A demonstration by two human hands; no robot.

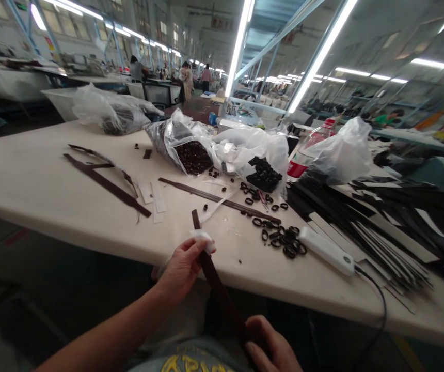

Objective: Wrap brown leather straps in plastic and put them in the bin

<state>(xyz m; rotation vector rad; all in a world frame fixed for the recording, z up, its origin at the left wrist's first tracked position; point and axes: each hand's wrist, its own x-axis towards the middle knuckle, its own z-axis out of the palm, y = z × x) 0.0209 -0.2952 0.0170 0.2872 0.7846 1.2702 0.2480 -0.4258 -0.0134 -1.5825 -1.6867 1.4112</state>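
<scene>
My left hand [181, 268] is closed, pinching a small white wad of cloth or tissue [202, 240] around a dark brown strap [218, 281]. The strap's narrow tip sticks out beyond the wad, over the table's near edge. Lower down, close to my body, my right hand [270, 346] grips the same strap; its far end is hidden. Another brown strap [222, 200] lies flat on the table ahead of my hands. To the right of it is a loose pile of black loops [284, 240]. Further left rests a brown strap [108, 185] with a thinner strip beside it.
Clear plastic bags hold brown pieces [194, 156] and black pieces [264, 174]. A red-labelled bottle [309, 147] stands behind a plastic bag. At right, a white corded device [327, 251] lies by a heap of dark strips [384, 227]. People work in the distance.
</scene>
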